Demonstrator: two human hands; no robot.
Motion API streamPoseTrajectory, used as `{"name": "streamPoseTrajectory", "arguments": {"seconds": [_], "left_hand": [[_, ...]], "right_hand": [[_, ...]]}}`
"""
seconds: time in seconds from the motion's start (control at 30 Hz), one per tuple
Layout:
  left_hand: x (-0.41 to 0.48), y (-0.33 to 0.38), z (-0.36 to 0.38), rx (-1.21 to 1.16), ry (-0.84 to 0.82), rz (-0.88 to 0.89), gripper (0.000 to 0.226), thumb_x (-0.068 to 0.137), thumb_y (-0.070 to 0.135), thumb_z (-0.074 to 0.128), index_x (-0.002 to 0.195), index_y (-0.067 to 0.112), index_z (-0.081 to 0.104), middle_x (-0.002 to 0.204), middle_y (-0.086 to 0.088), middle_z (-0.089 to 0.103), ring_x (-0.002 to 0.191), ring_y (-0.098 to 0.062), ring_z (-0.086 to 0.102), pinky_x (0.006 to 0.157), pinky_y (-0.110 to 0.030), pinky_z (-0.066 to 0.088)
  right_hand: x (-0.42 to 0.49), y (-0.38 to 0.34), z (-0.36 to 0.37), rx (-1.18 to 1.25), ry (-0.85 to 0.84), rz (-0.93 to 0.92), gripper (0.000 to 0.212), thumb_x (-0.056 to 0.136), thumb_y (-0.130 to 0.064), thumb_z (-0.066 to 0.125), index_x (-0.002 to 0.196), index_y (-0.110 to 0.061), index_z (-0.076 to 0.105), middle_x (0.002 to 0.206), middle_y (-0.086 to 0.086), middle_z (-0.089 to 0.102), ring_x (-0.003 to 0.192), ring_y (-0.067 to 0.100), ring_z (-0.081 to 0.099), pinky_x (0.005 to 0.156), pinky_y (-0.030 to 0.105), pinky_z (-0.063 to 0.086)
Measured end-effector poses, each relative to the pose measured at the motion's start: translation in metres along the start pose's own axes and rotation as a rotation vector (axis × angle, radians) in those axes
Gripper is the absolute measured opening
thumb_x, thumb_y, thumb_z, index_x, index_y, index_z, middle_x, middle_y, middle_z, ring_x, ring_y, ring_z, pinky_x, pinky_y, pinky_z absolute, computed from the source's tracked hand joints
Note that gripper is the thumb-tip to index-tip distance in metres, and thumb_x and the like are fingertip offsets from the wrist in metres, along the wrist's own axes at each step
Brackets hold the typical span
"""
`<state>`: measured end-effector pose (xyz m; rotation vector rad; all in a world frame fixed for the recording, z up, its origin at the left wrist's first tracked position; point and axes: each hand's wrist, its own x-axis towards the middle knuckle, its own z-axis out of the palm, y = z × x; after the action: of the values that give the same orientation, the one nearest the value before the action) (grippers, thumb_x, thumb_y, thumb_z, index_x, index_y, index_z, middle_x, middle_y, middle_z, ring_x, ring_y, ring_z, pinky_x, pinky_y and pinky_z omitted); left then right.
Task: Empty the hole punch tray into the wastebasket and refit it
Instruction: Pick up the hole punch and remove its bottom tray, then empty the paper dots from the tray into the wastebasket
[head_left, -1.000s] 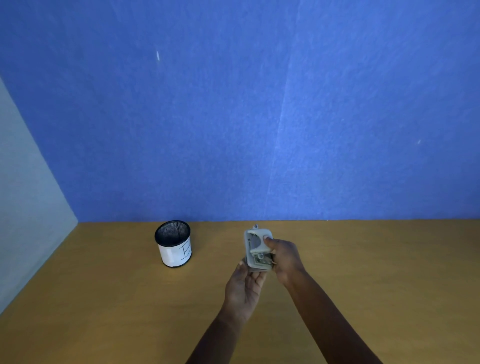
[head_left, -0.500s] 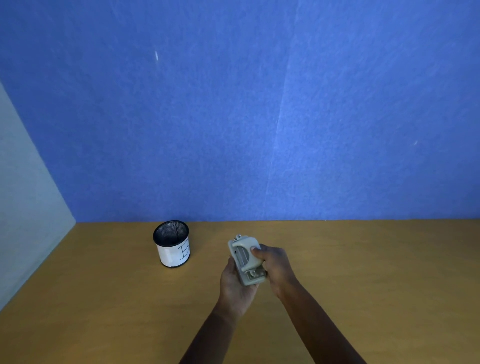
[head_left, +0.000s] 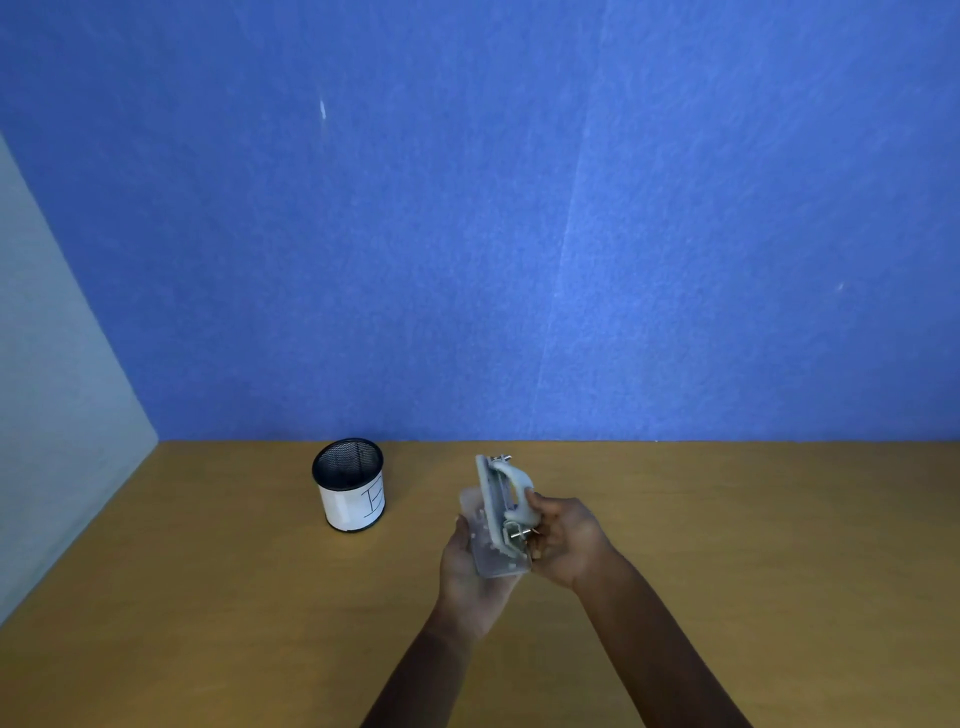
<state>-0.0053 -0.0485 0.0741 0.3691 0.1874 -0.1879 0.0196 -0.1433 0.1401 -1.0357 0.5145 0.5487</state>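
Blue wall (head_left: 467, 208) fills the upper view; pale grey side panel (head_left: 47, 389) at far left of it. Wooden table (head_left: 753, 545) runs below the wall, landmark for the rest. Wastebasket (head_left: 349, 486), black mesh cup with white paper wrap and pen marks, stands upright on the table near its back edge, left of centre, mouth open upward. Both bare forearms come up from the table's near edge toward its middle. Left hand (head_left: 467, 577) palm-up above the table, fingers loosely curled and cupping the clear tray (head_left: 488, 545) from below and the left side. Right hand (head_left: 566, 540) just right of it, fingers wrapped round the lower end of the hole punch (head_left: 501, 493), thumb pressed on its pale handle. Punch is tilted on edge, held off the table surface, well right of the wastebasket. Tray lies against the punch's underside; whether it is clipped on or partly loose, cannot tell. Small metal pin visible at the punch's lower end.
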Motion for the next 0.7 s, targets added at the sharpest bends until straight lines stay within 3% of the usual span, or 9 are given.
{"name": "streamPoseTrajectory", "arguments": {"seconds": [0.07,0.17,0.27,0.37,0.43,0.5,0.53,0.6,0.7], "left_hand": [[-0.002,0.001,0.000,-0.004,-0.032,-0.015,0.073,0.014,0.027,0.096,0.079,0.000,0.075,0.072,-0.019,0.073,0.056,-0.028,0.070,0.048,-0.032,0.057],[0.000,0.004,0.001,0.033,-0.059,-0.003,0.074,0.014,0.029,0.095,0.079,0.001,0.075,0.076,-0.018,0.075,0.061,-0.028,0.072,0.050,-0.032,0.059],[0.004,0.004,0.001,0.053,-0.070,0.023,0.073,0.011,0.033,0.095,0.075,0.001,0.077,0.075,-0.017,0.076,0.062,-0.027,0.073,0.049,-0.031,0.058],[0.003,0.004,0.006,0.046,-0.063,0.028,0.072,0.014,0.034,0.094,0.076,0.002,0.076,0.075,-0.017,0.076,0.062,-0.027,0.073,0.049,-0.031,0.059],[0.003,0.004,0.007,0.062,-0.033,0.018,0.060,0.041,0.038,0.087,0.086,0.002,0.072,0.075,-0.016,0.076,0.062,-0.026,0.073,0.050,-0.030,0.059],[0.004,0.006,0.005,0.078,0.034,0.000,0.038,0.085,0.040,0.051,0.096,0.005,0.061,0.072,-0.012,0.077,0.061,-0.023,0.073,0.051,-0.028,0.059],[0.007,0.007,0.002,0.072,0.070,-0.013,0.043,0.094,0.039,0.032,0.097,0.005,0.059,0.072,-0.012,0.077,0.060,-0.022,0.073,0.051,-0.027,0.059],[0.010,0.007,0.000,0.064,0.094,-0.038,0.051,0.097,0.039,0.020,0.097,0.005,0.058,0.071,-0.012,0.076,0.059,-0.022,0.072,0.052,-0.027,0.059],[0.008,0.009,0.001,0.079,0.102,-0.038,0.051,0.097,0.039,0.021,0.098,0.005,0.058,0.078,-0.014,0.074,0.067,-0.024,0.071,0.059,-0.029,0.058]], "right_hand": [[0.002,-0.002,-0.006,0.049,-0.020,0.030,0.031,0.094,-0.017,0.047,0.075,0.004,0.058,0.051,0.014,0.064,0.058,0.027,0.057,0.061,0.035,0.045],[0.005,-0.003,-0.015,0.127,-0.037,0.060,0.033,0.095,-0.020,0.044,0.073,0.000,0.059,0.041,0.015,0.065,0.066,0.029,0.056,0.063,0.039,0.043],[0.006,-0.004,-0.021,0.196,-0.057,0.090,0.031,0.094,-0.019,0.045,0.077,0.003,0.060,0.055,0.021,0.070,0.077,0.032,0.055,0.067,0.044,0.045],[0.006,-0.005,-0.026,0.229,-0.069,0.105,0.030,0.094,-0.018,0.046,0.082,0.005,0.060,0.081,0.022,0.062,0.080,0.033,0.055,0.070,0.045,0.046],[0.007,-0.005,-0.028,0.234,-0.075,0.108,0.028,0.094,-0.017,0.047,0.083,0.006,0.059,0.086,0.021,0.059,0.081,0.034,0.056,0.070,0.046,0.046],[0.007,-0.005,-0.029,0.240,-0.086,0.113,0.028,0.094,-0.016,0.047,0.084,0.006,0.060,0.087,0.021,0.059,0.081,0.034,0.056,0.069,0.045,0.046],[0.007,-0.005,-0.030,0.249,-0.088,0.114,0.028,0.094,-0.016,0.046,0.085,0.006,0.060,0.087,0.022,0.059,0.081,0.034,0.056,0.069,0.045,0.046],[0.008,-0.005,-0.031,0.274,-0.092,0.120,0.028,0.094,-0.016,0.045,0.089,0.007,0.059,0.091,0.023,0.059,0.082,0.035,0.056,0.069,0.045,0.047],[0.010,-0.005,-0.034,0.328,-0.111,0.113,0.031,0.094,-0.017,0.043,0.097,0.011,0.057,0.091,0.026,0.062,0.082,0.035,0.058,0.065,0.044,0.055]]}}
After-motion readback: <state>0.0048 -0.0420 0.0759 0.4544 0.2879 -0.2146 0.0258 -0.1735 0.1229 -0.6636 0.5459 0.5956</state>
